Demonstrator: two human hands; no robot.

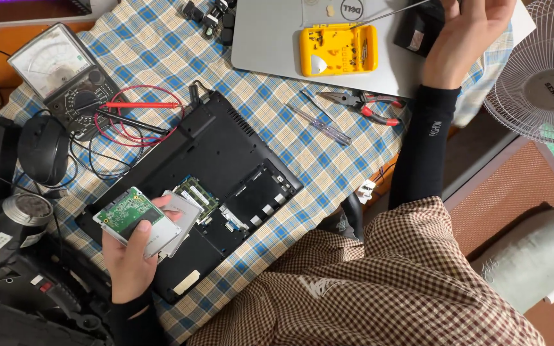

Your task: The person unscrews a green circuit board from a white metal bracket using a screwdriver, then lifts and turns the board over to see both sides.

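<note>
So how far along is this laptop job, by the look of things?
Already done: the black laptop lies bottom up with its cover off, so the memory and an empty bay show. In hand: the left hand holds a bare drive with a green board, and the right hand reaches over by the yellow screw tray. Left: the bay is unfilled and the underside still open.

We count two laptops: one black laptop (226, 154) lying open-bottomed mid-cloth, one silver laptop (277, 45) at the far edge. We see one yellow screw tray (338, 49), one pair of pliers (363, 104), one analog multimeter (59, 74), one mouse (44, 148), one fan (543, 77), and one bare drive board (129, 214).
</note>
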